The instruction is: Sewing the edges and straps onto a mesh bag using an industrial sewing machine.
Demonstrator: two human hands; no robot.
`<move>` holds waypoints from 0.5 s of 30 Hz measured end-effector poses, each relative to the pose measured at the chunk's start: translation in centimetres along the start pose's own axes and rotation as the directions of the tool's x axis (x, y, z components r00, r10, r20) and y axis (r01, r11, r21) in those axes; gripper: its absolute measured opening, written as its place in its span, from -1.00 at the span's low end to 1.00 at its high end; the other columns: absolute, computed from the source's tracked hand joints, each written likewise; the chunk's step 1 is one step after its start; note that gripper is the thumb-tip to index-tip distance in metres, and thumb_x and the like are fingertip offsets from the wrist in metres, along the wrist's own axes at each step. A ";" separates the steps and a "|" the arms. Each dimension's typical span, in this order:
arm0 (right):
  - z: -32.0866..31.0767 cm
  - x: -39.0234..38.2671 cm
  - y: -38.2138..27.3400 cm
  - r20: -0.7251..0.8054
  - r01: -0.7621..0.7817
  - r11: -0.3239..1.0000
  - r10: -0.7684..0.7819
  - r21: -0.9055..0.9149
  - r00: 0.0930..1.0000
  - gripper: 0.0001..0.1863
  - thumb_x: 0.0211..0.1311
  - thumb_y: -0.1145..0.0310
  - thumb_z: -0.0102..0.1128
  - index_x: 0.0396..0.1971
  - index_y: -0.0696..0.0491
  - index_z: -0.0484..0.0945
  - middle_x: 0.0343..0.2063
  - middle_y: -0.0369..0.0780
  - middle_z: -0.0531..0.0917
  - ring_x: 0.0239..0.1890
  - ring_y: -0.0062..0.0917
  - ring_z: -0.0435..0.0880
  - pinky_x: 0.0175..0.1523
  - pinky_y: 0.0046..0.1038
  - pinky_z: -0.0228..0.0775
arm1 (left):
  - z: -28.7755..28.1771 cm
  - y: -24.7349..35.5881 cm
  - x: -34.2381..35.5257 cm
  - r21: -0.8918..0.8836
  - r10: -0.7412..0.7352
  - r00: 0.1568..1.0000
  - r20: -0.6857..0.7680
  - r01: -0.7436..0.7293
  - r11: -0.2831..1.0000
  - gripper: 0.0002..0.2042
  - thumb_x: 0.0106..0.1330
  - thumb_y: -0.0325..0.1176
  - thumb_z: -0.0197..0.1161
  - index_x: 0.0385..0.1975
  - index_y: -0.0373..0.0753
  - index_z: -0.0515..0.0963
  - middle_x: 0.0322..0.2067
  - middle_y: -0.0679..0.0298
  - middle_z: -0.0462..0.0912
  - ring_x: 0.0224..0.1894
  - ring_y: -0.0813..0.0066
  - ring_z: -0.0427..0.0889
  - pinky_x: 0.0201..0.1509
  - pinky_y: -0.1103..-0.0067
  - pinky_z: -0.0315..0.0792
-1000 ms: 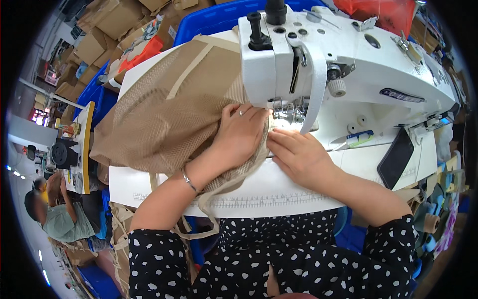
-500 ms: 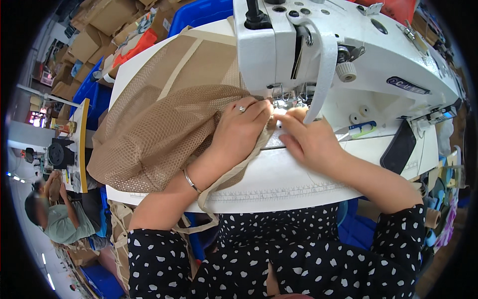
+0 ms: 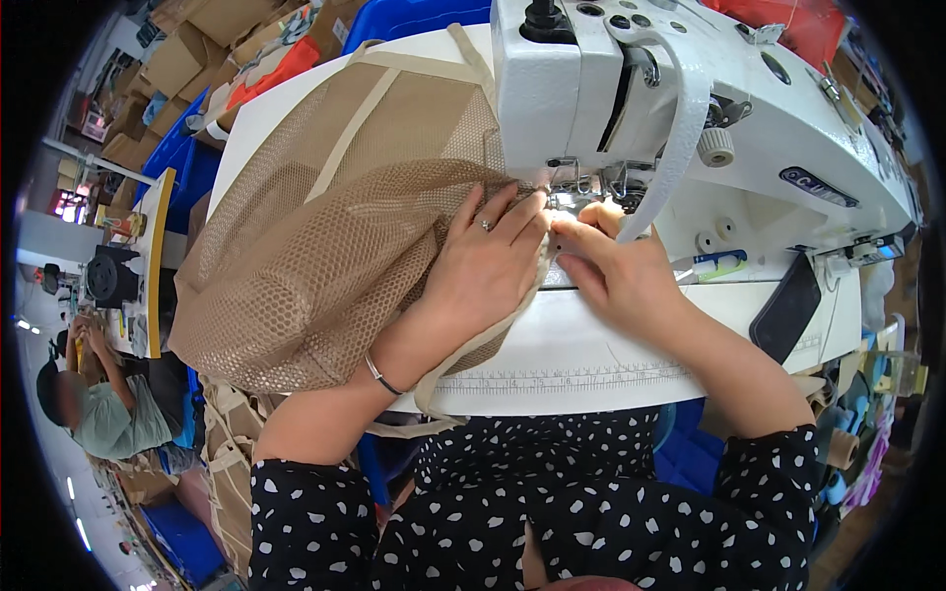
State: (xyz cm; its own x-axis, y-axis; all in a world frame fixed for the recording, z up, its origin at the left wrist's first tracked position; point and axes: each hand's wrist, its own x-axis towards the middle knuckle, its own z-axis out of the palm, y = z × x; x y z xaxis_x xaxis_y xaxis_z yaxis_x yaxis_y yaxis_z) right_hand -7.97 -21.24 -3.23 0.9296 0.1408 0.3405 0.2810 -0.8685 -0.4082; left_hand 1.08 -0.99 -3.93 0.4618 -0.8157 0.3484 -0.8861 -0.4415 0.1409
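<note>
1. See tan mesh fabric (image 3: 296, 266) spread over white tabletop (image 3: 581, 399), mostly left of left hand (image 3: 488, 261), partly under palm and forearm; upper edge bunched toward the needle area.
2. Beige binding strip (image 3: 428, 388): running down from between both hands, past left wrist, over the tabletop's front edge.
3. Right hand (image 3: 626, 271): just right of fabric edge, near the presser foot of white sewing machine (image 3: 562, 89).
4. Count: one mesh fabric, one sewing machine, two white bobbins (image 3: 706, 240), one pair of blue-and-green-handled snips (image 3: 717, 264), one dark phone (image 3: 786, 307). All on tabletop; bobbins, snips, phone right of right hand.
5. Left hand: palm down, fingers extended and slightly apart, pressed flat on mesh, fingertips close to presser foot. Wearing one ring (image 3: 486, 226), one bracelet (image 3: 379, 374).
6. Right hand: fingers bent, thumb lowered with a gap below index, fingertips at fabric edge beside left fingertips. Cannot tell whether pinching or only touching.
</note>
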 end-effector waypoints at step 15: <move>-0.1 0.0 -0.3 -0.021 -0.050 0.997 0.049 -0.054 0.999 -0.66 0.26 0.39 0.33 0.04 0.05 0.66 -0.24 -0.16 0.61 -0.35 -0.27 0.64 -0.22 -0.28 0.47 | -0.9 -0.7 0.0 -0.051 0.089 0.995 0.040 -0.087 0.995 -0.57 0.31 -0.35 0.24 0.20 -0.20 0.49 0.28 0.14 0.46 0.36 0.07 0.43 0.48 0.09 0.20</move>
State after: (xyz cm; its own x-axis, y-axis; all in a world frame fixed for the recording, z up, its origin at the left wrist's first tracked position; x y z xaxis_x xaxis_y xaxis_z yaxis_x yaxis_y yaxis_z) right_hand -8.04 -21.04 -3.05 0.9370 0.0880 0.3380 0.2208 -0.8990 -0.3782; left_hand 1.70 -0.37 -3.21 0.3826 -0.8660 0.3220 -0.9236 -0.3496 0.1571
